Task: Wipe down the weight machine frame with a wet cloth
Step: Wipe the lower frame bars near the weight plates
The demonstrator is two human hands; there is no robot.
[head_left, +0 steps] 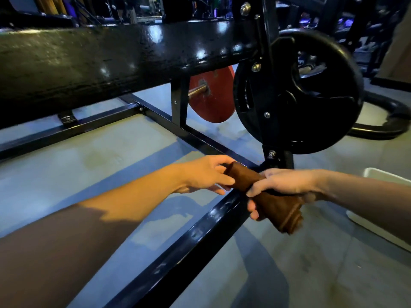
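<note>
The weight machine frame (124, 61), black and glossy, spans the view: a thick padded beam lies well above the fingers, and a floor rail (200, 232) runs diagonally beneath both hands. A black weight plate (298, 92) hangs on an upright just above the right fingers; a red plate (211, 101) sits behind it, above the left fingers. A white tray (378, 210) rests on the grey floor, beyond the right wrist. The brown cloth (266, 196), rolled into a twisted bar, lies between the two hands, over the rail. The right hand (287, 185) grips its middle, fingers (253, 210) curled round it, the lower end flaring out below them. The left hand (204, 174) holds the upper end, thumb above and fingers loosely curved beneath.
</note>
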